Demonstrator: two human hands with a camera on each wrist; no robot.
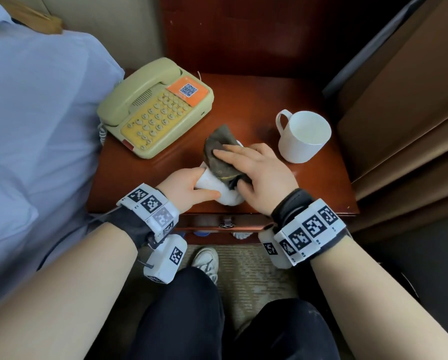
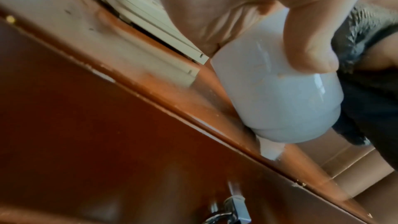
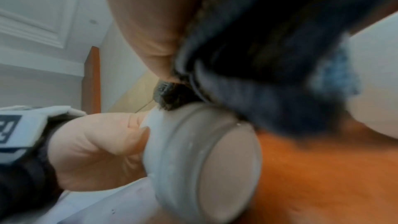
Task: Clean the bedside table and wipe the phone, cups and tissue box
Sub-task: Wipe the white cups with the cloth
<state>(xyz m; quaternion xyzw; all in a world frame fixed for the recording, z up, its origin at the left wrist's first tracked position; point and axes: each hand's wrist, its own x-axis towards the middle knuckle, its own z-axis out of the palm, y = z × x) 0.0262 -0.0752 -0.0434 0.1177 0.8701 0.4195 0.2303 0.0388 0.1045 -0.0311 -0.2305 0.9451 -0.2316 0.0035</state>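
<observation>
Bedside table (image 1: 308,178), red-brown wood: phone (image 1: 155,107) rear left, second cup (image 1: 304,136) right. Left hand (image 1: 189,187) grips tipped white cup (image 1: 217,185) at front edge; right hand (image 1: 259,172) presses grey cloth (image 1: 220,152) around it. Step: cup-wiping. Next, likely: rotate cup, then stand it upright.

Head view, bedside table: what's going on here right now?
A person is wiping a white cup tipped on its side near the front edge of the bedside table. The left hand grips the cup, while the right hand holds a dark cloth against it, thumb curled under. A second white cup stands upright to the right, untouched, and the beige phone sits at the back left. No tissue box is in view.
</observation>
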